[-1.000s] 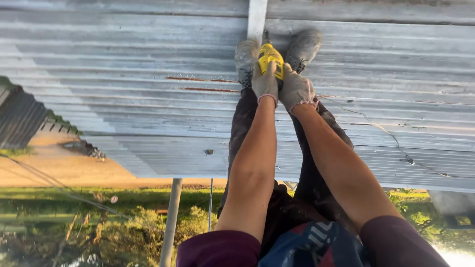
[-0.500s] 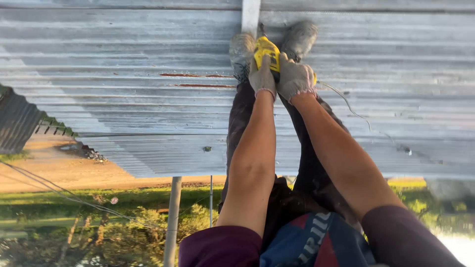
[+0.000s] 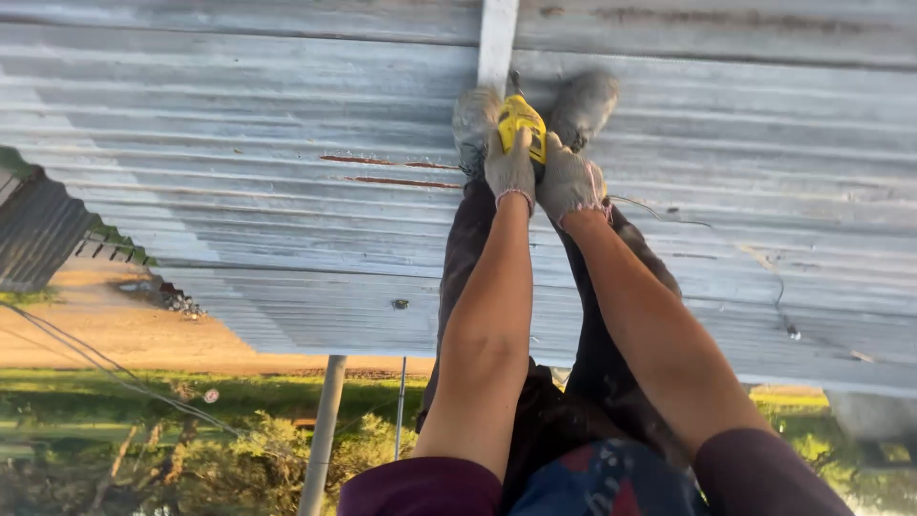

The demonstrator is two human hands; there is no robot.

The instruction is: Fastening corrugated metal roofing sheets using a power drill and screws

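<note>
Gloves on both your hands, and both are wrapped round that yellow power tool (image 3: pixel 521 122) up at 12 o'clock in the view. Your left hand (image 3: pixel 510 168) has its fingers clenched around the back of the tool body, and your right hand (image 3: pixel 569 182) is clamped on it from the 3 o'clock side, just touching the left one. Can't make out what kind of bit or blade is on the tool, it's hidden by your gloves and its own housing.

The tool sits right between your two dusty boots, the left boot (image 3: pixel 474 122) at its 9 o'clock and the right boot (image 3: pixel 583 107) at its 2 o'clock, both planted on the corrugated metal roof sheet (image 3: pixel 239 191). A pale wooden batten (image 3: pixel 497 38) runs straight up from the tool toward 12 o'clock. There are a couple of rusty streaks (image 3: pixel 382 172) on the sheet over at 9 o'clock from your hands, and a roofing screw (image 3: pixel 399 305) lower down near the sheet's edge, at about 7 o'clock.

A thin cord (image 3: pixel 659 210) trails off from your right wrist toward 3 o'clock across the ridges. Past the roof edge you've got a metal pole (image 3: pixel 323 430), grass and bushes down at 7 o'clock.
</note>
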